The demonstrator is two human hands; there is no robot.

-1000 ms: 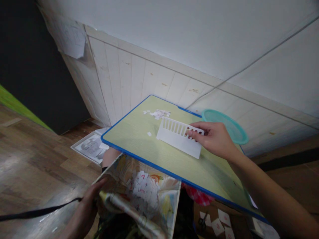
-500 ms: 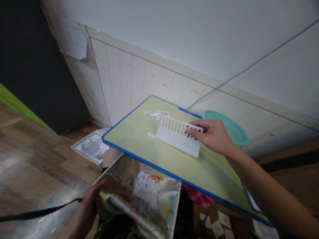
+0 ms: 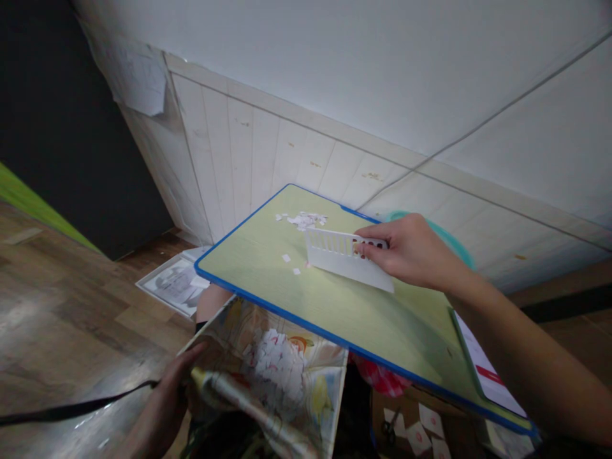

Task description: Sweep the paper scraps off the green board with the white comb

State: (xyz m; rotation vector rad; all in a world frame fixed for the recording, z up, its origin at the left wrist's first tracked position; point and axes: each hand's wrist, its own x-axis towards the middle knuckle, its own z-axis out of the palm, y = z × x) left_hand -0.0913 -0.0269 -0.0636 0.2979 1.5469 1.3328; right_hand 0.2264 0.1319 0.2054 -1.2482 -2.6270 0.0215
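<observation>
My right hand [image 3: 406, 252] pinches a white slotted plastic plate [image 3: 347, 268] by its slotted top edge. The plate stands tilted over the pale green tabletop [image 3: 248, 248], its lower edge at or close to the surface. Left of it lie a few loose paper bits [image 3: 286, 258]; a small heap of white paper scraps [image 3: 306, 220] sits behind. Below the table's blue edge, my left hand [image 3: 179, 389] is wrapped round the side of an open fruit-patterned bag [image 3: 320, 414]. Inside that bag is a pile of torn white paper [image 3: 280, 363] with red marks.
A turquoise round lid or tray [image 3: 452, 239] is behind my right hand. A flat white item with a red stripe [image 3: 492, 376] lies at the table's right side. Scissors [image 3: 389, 427] and printed cards [image 3: 418, 438] are below; an open white box [image 3: 172, 284] is on the floor.
My right hand has turned the slotted plate more upright, its left end nearer me. The paper bits beside it lie more spread apart. My left hand and the bag stay put.
</observation>
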